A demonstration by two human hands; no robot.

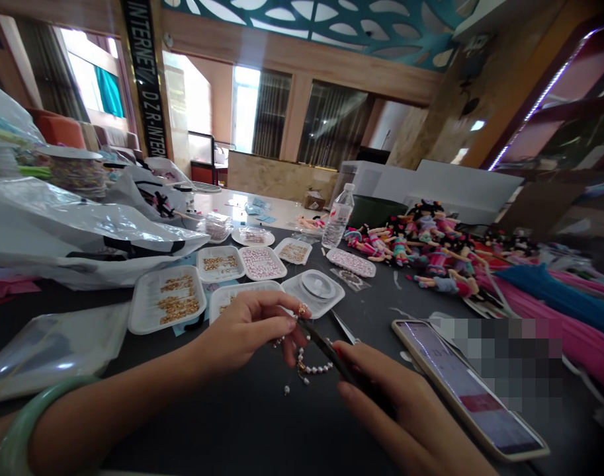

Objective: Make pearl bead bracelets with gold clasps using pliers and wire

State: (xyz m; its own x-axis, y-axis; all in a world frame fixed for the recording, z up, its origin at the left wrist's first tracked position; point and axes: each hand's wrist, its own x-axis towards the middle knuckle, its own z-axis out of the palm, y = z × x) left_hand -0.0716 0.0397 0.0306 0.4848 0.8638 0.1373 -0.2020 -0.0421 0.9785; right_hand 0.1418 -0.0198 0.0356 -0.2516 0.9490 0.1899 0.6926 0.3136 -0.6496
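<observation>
My left hand (247,327) pinches a beaded bracelet (315,368) by its gold end piece. Its string of white, pearl-like beads hangs below my fingers over the dark tabletop. In my right hand (398,400) is a pair of dark pliers (326,347), fingers wrapped round the handles. The plier tips meet the gold piece at my left fingertips; whether the jaws are closed on it is too small to tell. Just beyond my hands, a white tray (334,297) carries a round spool (317,284). A silver pointed tool (345,327) lies beside that tray.
White trays of gold findings (180,301) and pink-white beads (262,263) stand beyond my left hand. A phone (473,390) lies on the right. Behind are a water bottle (338,218) and a pile of small dolls (425,241). Plastic bags (83,225) fill the left.
</observation>
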